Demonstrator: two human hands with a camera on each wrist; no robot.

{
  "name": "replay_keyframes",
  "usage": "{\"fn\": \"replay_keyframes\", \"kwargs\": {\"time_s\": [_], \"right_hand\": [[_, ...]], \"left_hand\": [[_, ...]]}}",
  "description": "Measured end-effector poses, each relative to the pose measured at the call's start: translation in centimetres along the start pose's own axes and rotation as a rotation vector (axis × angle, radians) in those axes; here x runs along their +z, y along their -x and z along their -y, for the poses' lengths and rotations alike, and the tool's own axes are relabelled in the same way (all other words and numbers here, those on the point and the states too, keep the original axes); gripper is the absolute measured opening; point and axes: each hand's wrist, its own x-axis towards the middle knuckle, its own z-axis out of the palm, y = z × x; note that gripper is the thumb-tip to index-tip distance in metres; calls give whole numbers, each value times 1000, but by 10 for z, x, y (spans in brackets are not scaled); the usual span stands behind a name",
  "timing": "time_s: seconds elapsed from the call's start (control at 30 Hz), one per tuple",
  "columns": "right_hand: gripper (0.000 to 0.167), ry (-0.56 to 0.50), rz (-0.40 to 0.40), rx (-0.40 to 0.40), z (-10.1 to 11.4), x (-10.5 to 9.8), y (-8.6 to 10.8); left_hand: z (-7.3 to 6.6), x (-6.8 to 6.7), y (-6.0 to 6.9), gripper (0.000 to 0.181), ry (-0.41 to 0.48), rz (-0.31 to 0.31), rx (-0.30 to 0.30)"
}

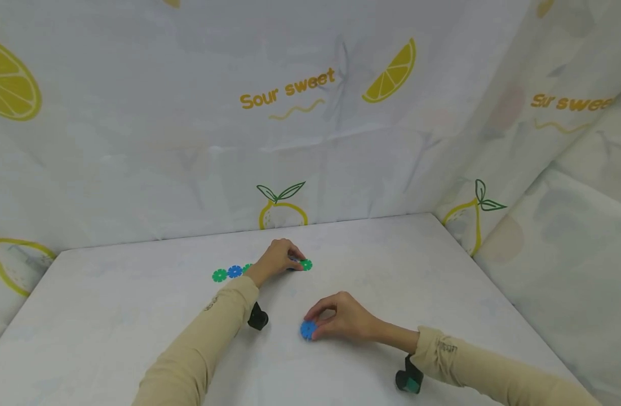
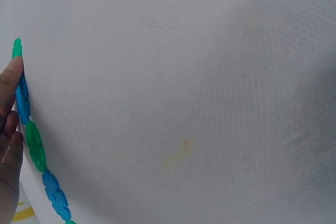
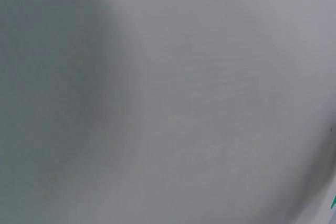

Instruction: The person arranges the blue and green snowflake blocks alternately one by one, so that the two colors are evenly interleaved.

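A chain of green and blue notched plastic discs [image 2: 35, 145], joined edge to edge, runs past my left hand [image 1: 277, 260]. That hand pinches the chain near its right end, where a green disc [image 1: 306, 264] sticks out beyond the fingertips. More discs trail off to the left behind the wrist, among them a blue one [image 1: 234, 272] and a green one [image 1: 220, 275]. Nearer to me, my right hand [image 1: 347, 318] holds a single blue notched disc [image 1: 307, 330] between thumb and fingers. This disc is apart from the chain. The right wrist view shows mostly white cloth, without the hand.
A white cloth covers the table [image 1: 138, 316]. White curtains with lemon prints [image 1: 283, 214] hang behind it and on the right. Dark wrist cameras [image 1: 258, 317] sit below both sleeves.
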Motion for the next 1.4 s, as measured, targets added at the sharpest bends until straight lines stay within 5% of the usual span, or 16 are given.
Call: {"fn": "replay_keyframes", "kwargs": {"time_s": [0.23, 0.77, 1.4], "right_hand": [[25, 48, -89, -72, -12, -16, -2], [26, 76, -232, 31, -39, -59, -11], [30, 23, -265, 181, -46, -89, -43]], "left_hand": [[3, 1, -1, 18, 15, 2, -8], [-1, 1, -1, 18, 22, 18, -41], [2, 2, -5, 17, 28, 15, -51]]}}
